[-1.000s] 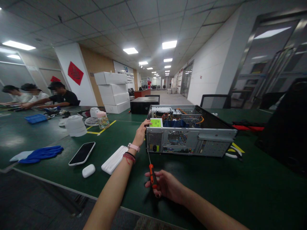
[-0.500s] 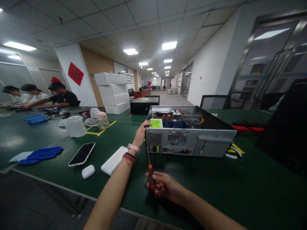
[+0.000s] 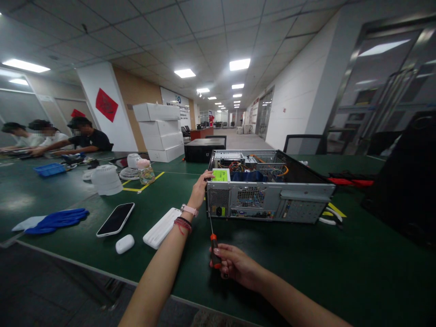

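An open computer case lies on the green table, its rear panel facing me and cables showing inside. My left hand rests on its left rear corner, beside the power supply with a bright green label; these fingers are pressed together on the case edge. A red and black screwdriver is gripped in my right hand, in front of the case. Its thin shaft points up at the lower left corner of the rear panel; the contact at the tip is too small to make out.
Left of my arm lie a white ridged object, a white earbud case, a phone and blue gloves. White fans and a jar stand farther back. People sit at the far left.
The fingers of my right hand have shifted a little around the screwdriver handle. My left hand stays on the case corner.
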`<act>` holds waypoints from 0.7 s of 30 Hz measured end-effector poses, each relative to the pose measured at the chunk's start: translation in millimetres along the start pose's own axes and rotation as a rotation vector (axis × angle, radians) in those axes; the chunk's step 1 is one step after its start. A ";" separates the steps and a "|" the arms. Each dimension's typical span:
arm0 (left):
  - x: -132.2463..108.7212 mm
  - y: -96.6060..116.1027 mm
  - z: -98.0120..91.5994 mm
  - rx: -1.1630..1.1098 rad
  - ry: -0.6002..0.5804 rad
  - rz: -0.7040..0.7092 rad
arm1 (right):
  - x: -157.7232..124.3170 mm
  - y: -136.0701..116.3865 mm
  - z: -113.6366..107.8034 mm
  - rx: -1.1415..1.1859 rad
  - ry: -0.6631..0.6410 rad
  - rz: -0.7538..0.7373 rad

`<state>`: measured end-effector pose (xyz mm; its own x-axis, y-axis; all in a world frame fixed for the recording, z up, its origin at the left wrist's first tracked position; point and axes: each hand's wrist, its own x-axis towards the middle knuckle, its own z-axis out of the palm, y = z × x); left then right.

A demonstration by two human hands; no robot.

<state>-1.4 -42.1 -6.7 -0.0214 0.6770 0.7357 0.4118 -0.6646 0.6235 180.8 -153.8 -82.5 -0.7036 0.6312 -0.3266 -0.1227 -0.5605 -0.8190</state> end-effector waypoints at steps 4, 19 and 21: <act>-0.1 -0.1 0.1 -0.004 0.002 -0.003 | -0.1 -0.3 0.4 -0.008 0.007 0.005; -0.4 3.4 1.1 -0.042 0.017 -0.023 | -4.4 -4.4 3.4 -0.039 -0.010 0.011; -0.4 3.6 0.9 -0.043 0.016 -0.025 | -5.3 -5.1 3.2 -0.051 -0.036 0.011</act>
<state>0.9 -44.4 -5.0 -0.0456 0.6885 0.7238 0.3719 -0.6608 0.6520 182.9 -156.0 -75.1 -0.7298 0.6045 -0.3194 -0.0795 -0.5391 -0.8385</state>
